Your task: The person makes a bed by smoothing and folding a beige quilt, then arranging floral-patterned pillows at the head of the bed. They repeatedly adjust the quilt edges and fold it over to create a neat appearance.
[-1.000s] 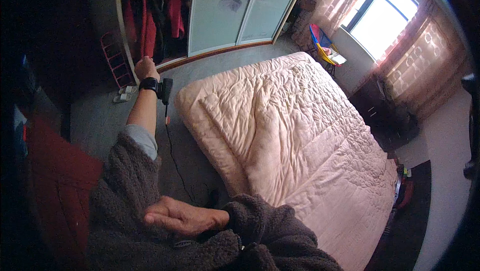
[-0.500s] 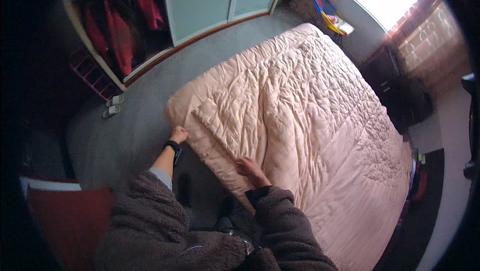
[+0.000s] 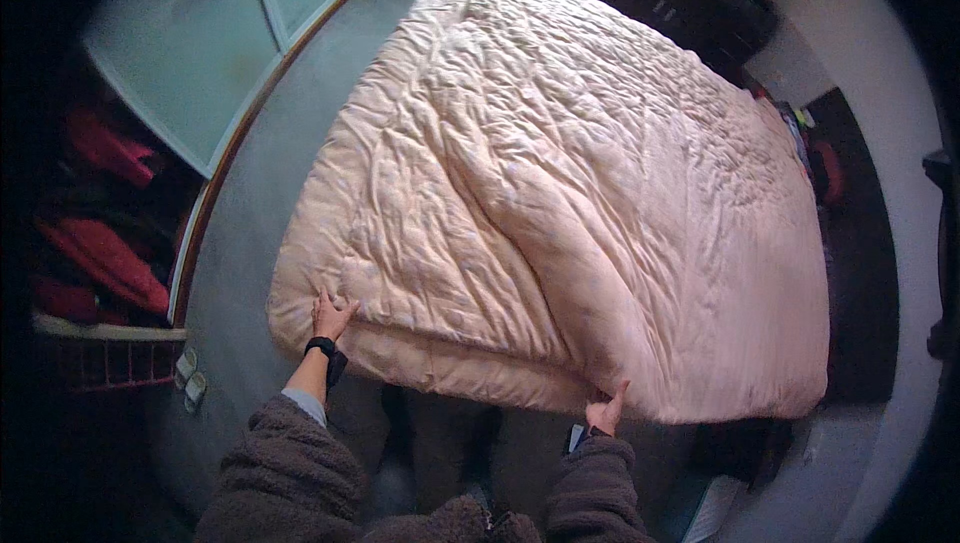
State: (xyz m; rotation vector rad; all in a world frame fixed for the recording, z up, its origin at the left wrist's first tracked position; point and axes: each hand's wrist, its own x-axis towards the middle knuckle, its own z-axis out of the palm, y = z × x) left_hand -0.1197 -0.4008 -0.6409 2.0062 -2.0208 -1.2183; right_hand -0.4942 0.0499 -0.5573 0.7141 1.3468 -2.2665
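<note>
A pale pink quilt covers the bed in front of me, rumpled, a thick ridge sloping to its near edge. Past its left side, a strip of grey floor runs to the wardrobe. Both arms reach forward, set wide apart. The left hand rests near the quilt's near-left corner, fingers spread. The right hand meets the near edge, thumb raised; whether it grips, I can't tell.

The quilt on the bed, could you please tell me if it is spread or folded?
Spread, though rumpled: the quilt lies wide across the bed, with a long ridge running toward the right hand.
</note>
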